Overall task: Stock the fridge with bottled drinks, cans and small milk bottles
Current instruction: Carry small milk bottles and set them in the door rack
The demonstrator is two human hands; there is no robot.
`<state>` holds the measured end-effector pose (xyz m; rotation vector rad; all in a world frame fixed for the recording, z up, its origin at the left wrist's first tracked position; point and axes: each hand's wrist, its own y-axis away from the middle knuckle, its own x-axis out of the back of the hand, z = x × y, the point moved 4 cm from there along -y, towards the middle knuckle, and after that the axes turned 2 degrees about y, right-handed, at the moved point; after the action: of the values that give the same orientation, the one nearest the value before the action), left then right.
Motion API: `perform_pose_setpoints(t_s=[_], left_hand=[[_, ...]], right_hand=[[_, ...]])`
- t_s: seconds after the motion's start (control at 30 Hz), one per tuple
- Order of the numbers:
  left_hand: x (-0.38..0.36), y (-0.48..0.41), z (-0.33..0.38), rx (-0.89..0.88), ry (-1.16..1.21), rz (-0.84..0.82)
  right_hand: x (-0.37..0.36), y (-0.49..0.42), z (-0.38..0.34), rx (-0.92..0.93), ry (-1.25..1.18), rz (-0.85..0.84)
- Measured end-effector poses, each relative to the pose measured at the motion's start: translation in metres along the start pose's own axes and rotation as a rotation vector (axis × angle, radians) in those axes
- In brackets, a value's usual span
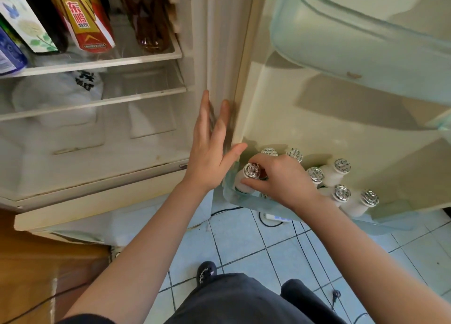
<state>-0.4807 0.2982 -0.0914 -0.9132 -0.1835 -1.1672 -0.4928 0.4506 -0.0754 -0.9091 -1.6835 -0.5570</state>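
1. Head view: we see the right hand (pixel 280 179) with fingers and thumb curled round the neck of a small milk bottle (pixel 245 183), just under its foil cap.
2. We find this bottle upright at the hinge-side end of the lowest door shelf (pixel 251 200), directly left of the gripping hand.
3. We count six other milk bottles (pixel 341 167) standing in the same shelf, behind and to the right of the hand.
4. We see the left hand (pixel 212 153) spread, fingers straight and blurred, at the fridge's door seal (pixel 219 55); we cannot tell whether it touches.
5. We note a red-gold drink bottle (pixel 85 21) and a brown drink bottle (pixel 146 18) farther off, on the top inner shelf (pixel 97 64).
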Motion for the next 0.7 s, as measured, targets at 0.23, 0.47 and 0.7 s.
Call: perform_pose_setpoints(t_s=[0.23,0.47,0.7], left_hand=[[0.0,0.0,0.001,0.02,0.002,0.002],[0.0,0.001,0.002,0.014,-0.005,0.011],[0.0,0.001,0.004,0.016,0.015,0.025]], right_hand=[[0.001,0.003,-0.002,-0.018,-0.007,0.013],[0.021,0.017,0.001,0.031,-0.026,0.235],[0.03,0.003,0.026,-0.02,0.035,0.145]])
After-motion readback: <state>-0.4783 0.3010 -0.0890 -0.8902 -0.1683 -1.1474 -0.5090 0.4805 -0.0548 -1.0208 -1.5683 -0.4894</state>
